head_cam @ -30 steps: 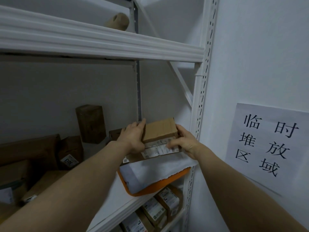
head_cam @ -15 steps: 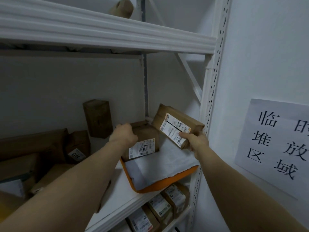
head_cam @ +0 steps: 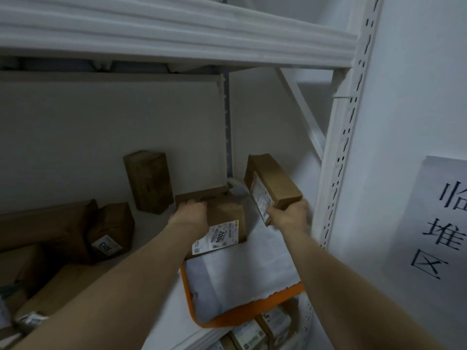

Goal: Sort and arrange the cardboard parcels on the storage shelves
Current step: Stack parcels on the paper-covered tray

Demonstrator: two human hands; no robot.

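White metal shelf (head_cam: pixel 151 228), pale wall (head_cam: pixel 101 122): the right hand (head_cam: pixel 290 218) grips a small brown cardboard parcel (head_cam: pixel 275 183), lifted and tilted. The left hand (head_cam: pixel 189 218) curls over a labelled brown box (head_cam: pixel 225 223) on an orange-edged mailer (head_cam: pixel 240 279). The jumbled brown parcels (head_cam: pixel 108 228) at left look unsorted, so much seemingly remains.

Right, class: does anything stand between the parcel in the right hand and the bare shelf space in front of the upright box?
Yes. The 2004-labelled parcel, with the left hand on top of it, sits between the raised parcel in the right hand and that space. It would likely have to go over them.
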